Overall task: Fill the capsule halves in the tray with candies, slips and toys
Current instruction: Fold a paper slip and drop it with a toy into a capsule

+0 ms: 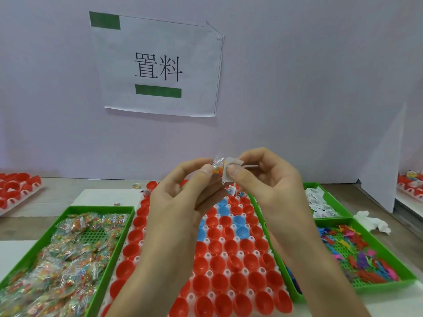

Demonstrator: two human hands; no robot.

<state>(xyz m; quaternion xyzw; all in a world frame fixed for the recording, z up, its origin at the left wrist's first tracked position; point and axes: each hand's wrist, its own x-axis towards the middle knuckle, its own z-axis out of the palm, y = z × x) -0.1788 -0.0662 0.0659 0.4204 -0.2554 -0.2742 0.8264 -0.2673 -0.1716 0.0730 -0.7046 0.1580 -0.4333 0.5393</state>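
Both hands are raised together above the far part of the white tray [209, 274], which holds rows of red and a few blue capsule halves [231, 264]. My left hand [183, 193] pinches a small clear packet of coloured candies [217, 168]. My right hand [263, 177] pinches a white paper slip [230, 167] right beside the packet, touching it. A few capsule halves at the tray's far end hold slips or packets; the hands hide much of that end.
A green tray of candy packets [59, 259] lies at the left. At the right, one green tray holds white slips [320, 202] and another holds colourful plastic toys [357, 255]. More red capsule trays [16, 188] sit far left and far right. A crumpled tissue [370, 221] lies at the right.
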